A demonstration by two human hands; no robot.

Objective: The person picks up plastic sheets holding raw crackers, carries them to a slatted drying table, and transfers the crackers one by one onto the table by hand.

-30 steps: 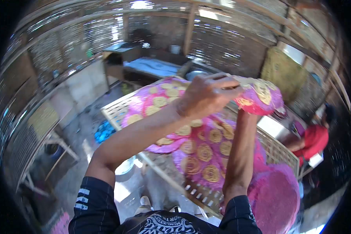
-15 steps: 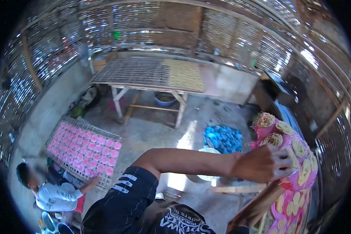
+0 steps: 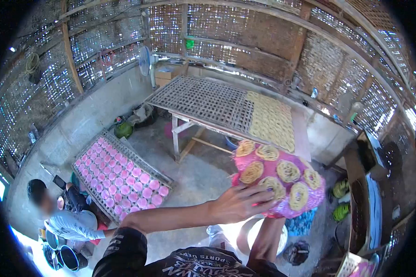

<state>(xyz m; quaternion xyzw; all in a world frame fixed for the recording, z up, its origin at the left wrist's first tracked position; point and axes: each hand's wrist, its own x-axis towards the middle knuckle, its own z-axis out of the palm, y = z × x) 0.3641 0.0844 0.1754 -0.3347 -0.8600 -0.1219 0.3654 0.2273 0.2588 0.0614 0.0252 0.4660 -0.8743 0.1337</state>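
Observation:
A pink plastic sheet (image 3: 284, 205) carries several round, pale-yellow noodle nests (image 3: 288, 171) and sags over its support. My left hand (image 3: 247, 203) reaches across from the left and grips the sheet's near left side, its fingers bent over the plastic beside one noodle nest (image 3: 273, 188). My right forearm (image 3: 267, 240) rises beneath the sheet. The right hand itself is hidden under it, so its fingers do not show.
Ahead stands a table with a slatted rack (image 3: 203, 101), partly covered by yellow nests (image 3: 270, 120). At left, a slatted tray (image 3: 162, 177) bears pink discs, with a seated person (image 3: 71, 224) beside it. A fan (image 3: 144, 61) stands behind; a white basin (image 3: 254, 235) lies below.
My view has turned right to left relative to the sheet, which now sits nearer the middle, away from the pink stack at right. My left hand has moved left with it.

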